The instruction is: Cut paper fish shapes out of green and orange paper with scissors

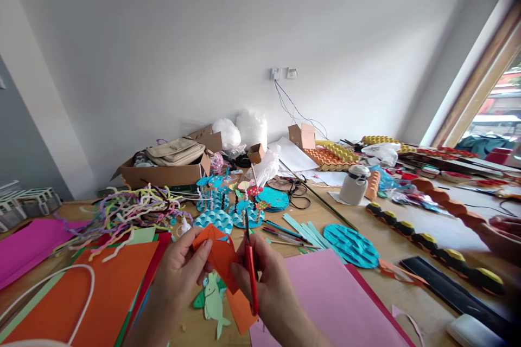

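Observation:
My left hand (185, 265) pinches a piece of orange paper (222, 260) between thumb and fingers. Red-handled scissors (251, 282) sit in my right hand (271, 287), blades pointing up and away from me. The right thumb also touches the paper's lower edge. Under my hands lie green paper fish (214, 303), one light green with a drawn mouth. A loose orange paper strip (243, 312) rests beside them. Just beyond stand blue egg-tray discs (214, 221) with small colourful paper fish (244, 195) on upright stems.
Coloured paper sheets lie left (89, 287) and pink paper (325, 293) right. Pipe cleaners (138, 211) are heaped at left, near a cardboard box (163, 173). A blue disc (350, 245), a white jar (354, 187) and a black-and-yellow strip (431, 244) stretch rightward. Another person's hand (502, 236) is far right.

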Available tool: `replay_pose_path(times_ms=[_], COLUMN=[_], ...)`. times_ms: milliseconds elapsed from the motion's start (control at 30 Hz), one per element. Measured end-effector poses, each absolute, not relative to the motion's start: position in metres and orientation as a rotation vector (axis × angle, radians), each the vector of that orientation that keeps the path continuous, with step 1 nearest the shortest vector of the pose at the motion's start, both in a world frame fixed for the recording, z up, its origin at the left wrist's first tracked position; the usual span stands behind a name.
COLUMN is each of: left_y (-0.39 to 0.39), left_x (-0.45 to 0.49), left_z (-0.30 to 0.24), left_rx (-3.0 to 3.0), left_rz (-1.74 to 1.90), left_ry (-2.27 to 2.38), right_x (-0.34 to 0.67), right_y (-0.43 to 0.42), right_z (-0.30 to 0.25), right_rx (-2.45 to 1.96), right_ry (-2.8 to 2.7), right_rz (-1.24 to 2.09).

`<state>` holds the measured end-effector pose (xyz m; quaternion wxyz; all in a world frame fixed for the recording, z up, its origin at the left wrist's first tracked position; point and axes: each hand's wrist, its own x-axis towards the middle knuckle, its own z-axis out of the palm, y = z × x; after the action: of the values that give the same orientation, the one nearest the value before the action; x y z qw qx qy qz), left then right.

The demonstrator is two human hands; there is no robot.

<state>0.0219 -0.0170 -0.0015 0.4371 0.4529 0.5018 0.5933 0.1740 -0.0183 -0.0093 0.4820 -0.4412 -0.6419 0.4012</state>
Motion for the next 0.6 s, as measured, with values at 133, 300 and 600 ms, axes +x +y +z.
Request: replay_pose_path(times_ms=[133, 300, 600], left_y=[-0.018, -0.024, -0.024], left_x=[0.016, 0.016, 0.022], left_z=[0.002, 0.008, 0.007], left_rx=[1.098, 0.896, 0.878], left_rz=[1.473, 1.525, 1.549], left_ry=[1.171, 0.988, 1.011], right_x=[0.180, 0.184, 0.169], right_y=[-0.021, -0.020, -0.030], right_z=[-0.010, -0.027, -0.015], right_rx=[-0.947, -1.014, -0.906], right_ry=[-1.607, -1.668, -1.721], right_rz=[1.098, 1.264, 1.469])
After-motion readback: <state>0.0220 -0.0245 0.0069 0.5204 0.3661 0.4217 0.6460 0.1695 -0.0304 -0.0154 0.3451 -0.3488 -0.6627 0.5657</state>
